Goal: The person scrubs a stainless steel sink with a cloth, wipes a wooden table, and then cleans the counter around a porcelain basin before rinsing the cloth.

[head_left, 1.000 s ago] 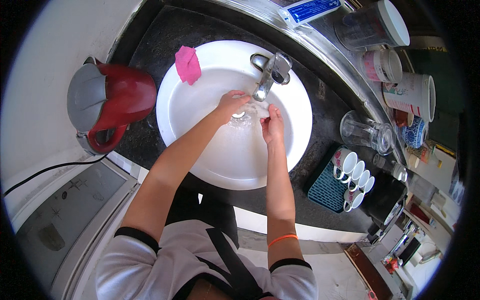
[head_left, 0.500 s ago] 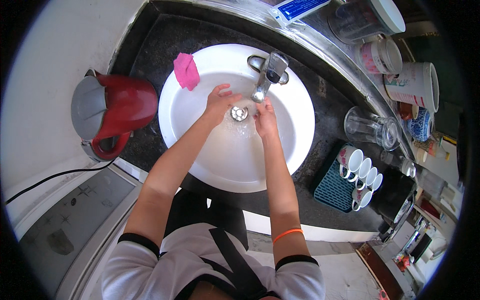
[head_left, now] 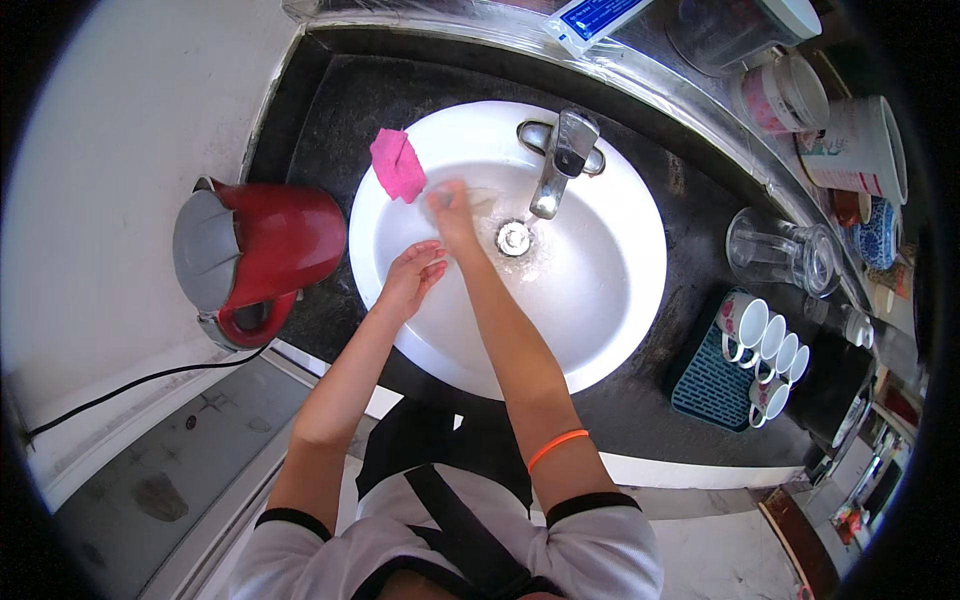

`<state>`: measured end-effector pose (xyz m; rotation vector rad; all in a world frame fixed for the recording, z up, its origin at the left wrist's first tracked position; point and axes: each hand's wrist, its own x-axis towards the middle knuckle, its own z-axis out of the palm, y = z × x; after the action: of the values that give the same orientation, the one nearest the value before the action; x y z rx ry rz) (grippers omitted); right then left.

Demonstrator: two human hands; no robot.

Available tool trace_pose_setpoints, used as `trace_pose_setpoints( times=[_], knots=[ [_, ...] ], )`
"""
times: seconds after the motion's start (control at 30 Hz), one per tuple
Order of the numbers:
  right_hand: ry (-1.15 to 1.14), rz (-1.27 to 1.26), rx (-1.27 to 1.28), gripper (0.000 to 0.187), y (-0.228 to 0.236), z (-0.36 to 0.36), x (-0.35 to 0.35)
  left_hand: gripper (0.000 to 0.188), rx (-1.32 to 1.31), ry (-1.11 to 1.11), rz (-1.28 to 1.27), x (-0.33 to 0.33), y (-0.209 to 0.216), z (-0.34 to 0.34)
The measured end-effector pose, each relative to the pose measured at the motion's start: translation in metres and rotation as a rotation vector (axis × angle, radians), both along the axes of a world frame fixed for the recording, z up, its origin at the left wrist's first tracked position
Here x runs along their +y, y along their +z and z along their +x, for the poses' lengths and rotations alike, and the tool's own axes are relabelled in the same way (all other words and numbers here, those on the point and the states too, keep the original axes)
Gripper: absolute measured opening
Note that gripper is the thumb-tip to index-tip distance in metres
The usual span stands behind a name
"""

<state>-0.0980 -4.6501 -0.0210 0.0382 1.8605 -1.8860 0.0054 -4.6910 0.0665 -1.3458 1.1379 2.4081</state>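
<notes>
Both hands are over the white oval sink (head_left: 620,180), left of the metal faucet (head_left: 557,170). My left hand (head_left: 412,275) hovers over the sink's left side, palm turned inward, its fingers loosely bent and apart with nothing in them. My right hand (head_left: 453,215) is just beyond it, nearer the pink cloth (head_left: 398,165), and smeared by motion. A faint pale patch beside the right hand is too blurred to name. Water runs from the faucet onto the round metal drain (head_left: 514,239). The pink cloth drapes over the sink's far left rim.
A red kettle (head_left: 290,235) with a grey lid stands left of the sink. On the right, a dark green drying rack (head_left: 710,380) holds several white mugs (head_left: 742,320). A glass jug (head_left: 770,250) and several tubs line the counter's back right.
Both hands have moved left, away from the faucet. My right hand has swept across toward the pink cloth, and my left hand has drawn back nearer to me. The view has shifted slightly.
</notes>
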Motion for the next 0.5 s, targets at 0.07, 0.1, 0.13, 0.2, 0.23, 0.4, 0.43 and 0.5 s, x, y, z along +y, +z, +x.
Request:
trace_pose_setpoints(
  times=[0.07,0.1,0.13,0.2,0.23,0.4,0.43,0.5],
  knots=[
    [0.21,0.01,-0.043,0.022,0.011,0.023,0.015,0.02,-0.008,0.033,-0.026,-0.004,0.004,0.004],
    [0.314,0.02,-0.067,0.019,0.016,0.029,0.025,0.021,-0.027,0.011,-0.017,-0.006,0.002,0.007],
    [0.259,-0.008,-0.161,0.018,0.019,0.029,0.038,0.022,-0.041,-0.008,-0.004,-0.007,-0.001,0.01],
    [0.147,-0.071,-0.347,0.016,0.021,0.016,0.072,0.025,-0.043,-0.044,0.009,-0.007,-0.002,0.009],
    [0.071,-0.206,-0.372,0.016,0.034,-0.002,0.091,0.027,-0.035,-0.056,0.016,-0.003,0.0,0.007],
    [-0.22,-0.533,-0.586,0.017,0.066,-0.054,0.132,0.037,-0.029,-0.064,0.212,0.025,-0.002,-0.017],
    [-0.19,-0.504,-0.54,0.018,0.066,-0.054,0.134,0.039,-0.023,-0.042,0.292,0.034,0.003,-0.025],
    [-0.074,0.031,-0.406,0.008,0.089,-0.03,0.123,0.041,0.014,0.025,0.435,0.045,0.005,-0.038]
  ],
)
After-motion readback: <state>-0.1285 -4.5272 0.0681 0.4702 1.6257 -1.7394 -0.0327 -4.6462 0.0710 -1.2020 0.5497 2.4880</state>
